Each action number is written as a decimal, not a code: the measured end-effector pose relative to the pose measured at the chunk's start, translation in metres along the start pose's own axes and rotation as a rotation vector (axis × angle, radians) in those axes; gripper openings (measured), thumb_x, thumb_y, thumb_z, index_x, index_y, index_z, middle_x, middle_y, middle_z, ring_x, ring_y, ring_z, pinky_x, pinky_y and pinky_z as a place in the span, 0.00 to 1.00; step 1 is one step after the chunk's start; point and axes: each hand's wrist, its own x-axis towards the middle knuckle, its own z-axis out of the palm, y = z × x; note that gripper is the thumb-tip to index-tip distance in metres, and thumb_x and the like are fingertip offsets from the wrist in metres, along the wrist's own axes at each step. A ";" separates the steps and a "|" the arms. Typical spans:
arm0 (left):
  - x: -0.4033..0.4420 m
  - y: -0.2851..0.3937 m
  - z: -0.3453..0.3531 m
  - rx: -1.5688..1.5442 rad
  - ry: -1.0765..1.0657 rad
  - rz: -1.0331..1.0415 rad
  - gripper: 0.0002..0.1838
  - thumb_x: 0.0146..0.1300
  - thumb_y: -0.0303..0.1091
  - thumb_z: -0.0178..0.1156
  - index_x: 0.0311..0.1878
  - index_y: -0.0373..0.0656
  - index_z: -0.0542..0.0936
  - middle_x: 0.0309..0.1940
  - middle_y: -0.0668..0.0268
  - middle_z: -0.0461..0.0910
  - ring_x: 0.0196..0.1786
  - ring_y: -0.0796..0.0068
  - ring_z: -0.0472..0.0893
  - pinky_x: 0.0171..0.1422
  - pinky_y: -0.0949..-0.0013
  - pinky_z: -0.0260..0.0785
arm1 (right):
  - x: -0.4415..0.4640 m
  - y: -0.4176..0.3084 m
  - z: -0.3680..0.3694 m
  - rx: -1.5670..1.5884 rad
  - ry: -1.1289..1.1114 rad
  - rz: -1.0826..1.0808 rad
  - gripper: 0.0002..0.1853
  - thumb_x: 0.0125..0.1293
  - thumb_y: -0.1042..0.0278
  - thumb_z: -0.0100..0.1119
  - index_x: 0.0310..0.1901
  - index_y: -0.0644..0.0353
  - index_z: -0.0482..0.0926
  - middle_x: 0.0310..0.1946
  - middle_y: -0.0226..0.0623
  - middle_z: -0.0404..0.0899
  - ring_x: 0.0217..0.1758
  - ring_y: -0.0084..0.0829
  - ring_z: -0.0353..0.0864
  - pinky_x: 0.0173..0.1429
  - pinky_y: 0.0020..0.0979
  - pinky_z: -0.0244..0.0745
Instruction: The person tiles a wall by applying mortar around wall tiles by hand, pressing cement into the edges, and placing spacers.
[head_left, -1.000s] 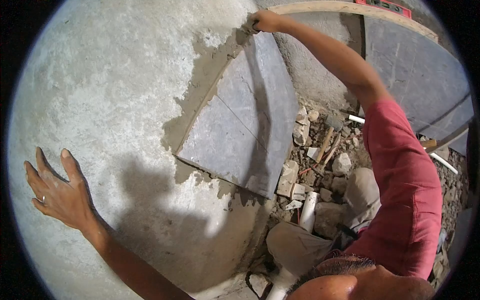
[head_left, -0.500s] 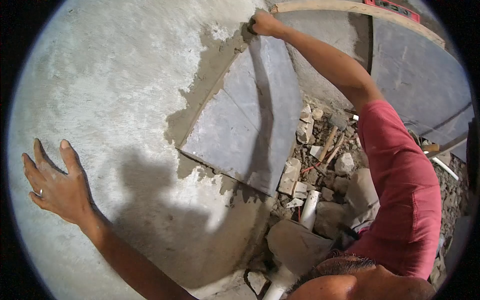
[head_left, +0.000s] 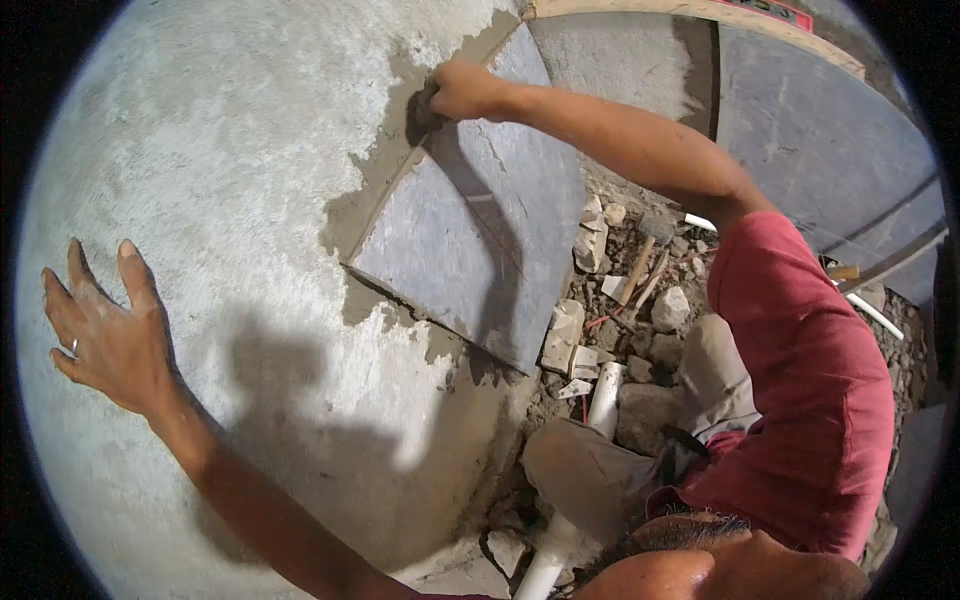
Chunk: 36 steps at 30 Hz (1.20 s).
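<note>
A grey tile (head_left: pixel 470 220) with a thin diagonal line stands against the plastered wall (head_left: pixel 230 160), with wet mortar (head_left: pixel 352 220) along its left edge. My right hand (head_left: pixel 462 92) is closed at the tile's upper left edge, on the mortar; what its fingers hold, if anything, is hidden in shadow. At the far left, my left hand (head_left: pixel 112 335) rests against the wall with fingers spread and a ring on one of them. It holds nothing.
Below the tile lie broken stones (head_left: pixel 670 308), a hammer (head_left: pixel 640 262) and a white pipe (head_left: pixel 606 400). More grey tiles (head_left: pixel 810 140) stand at the right, under a curved wooden strip (head_left: pixel 700 12) and a red level (head_left: pixel 780 12). My bent knees are at the bottom.
My right hand has moved from the tile's top corner down and left along its mortared edge. My left hand stays spread on the wall. The view has shifted slightly.
</note>
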 end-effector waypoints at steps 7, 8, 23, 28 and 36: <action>0.005 0.010 -0.022 0.228 -0.172 -0.002 0.31 0.59 0.64 0.43 0.61 0.59 0.69 0.64 0.62 0.61 0.68 0.66 0.57 0.69 0.44 0.41 | -0.026 -0.052 -0.012 0.923 -0.262 0.254 0.06 0.54 0.78 0.54 0.33 0.72 0.77 0.29 0.39 0.77 0.31 0.29 0.76 0.35 0.28 0.73; 0.004 0.007 -0.018 0.161 -0.145 -0.003 0.30 0.60 0.63 0.43 0.61 0.58 0.68 0.64 0.61 0.61 0.68 0.65 0.57 0.68 0.44 0.41 | -0.028 -0.059 -0.017 1.071 -0.257 0.282 0.06 0.56 0.78 0.54 0.34 0.71 0.76 0.30 0.39 0.77 0.32 0.28 0.76 0.36 0.28 0.74; 0.003 0.004 -0.013 0.060 -0.104 -0.012 0.30 0.60 0.62 0.44 0.61 0.57 0.68 0.64 0.61 0.60 0.68 0.64 0.57 0.68 0.44 0.42 | -0.103 -0.059 0.055 -0.258 0.400 -0.724 0.17 0.54 0.75 0.50 0.48 0.59 0.73 0.39 0.41 0.78 0.46 0.42 0.75 0.44 0.35 0.75; 0.002 0.004 -0.014 0.100 -0.130 -0.014 0.30 0.60 0.62 0.44 0.61 0.58 0.68 0.64 0.61 0.61 0.68 0.65 0.58 0.68 0.44 0.42 | -0.066 -0.052 0.012 -0.499 -0.111 -0.756 0.13 0.55 0.74 0.48 0.42 0.60 0.77 0.35 0.43 0.79 0.43 0.40 0.78 0.46 0.36 0.74; 0.001 0.003 -0.009 0.076 -0.111 -0.017 0.30 0.59 0.63 0.44 0.61 0.59 0.68 0.64 0.61 0.61 0.68 0.64 0.57 0.69 0.43 0.40 | -0.050 -0.022 -0.030 -0.138 0.104 -0.367 0.12 0.53 0.72 0.53 0.39 0.61 0.79 0.33 0.46 0.79 0.38 0.46 0.78 0.45 0.39 0.72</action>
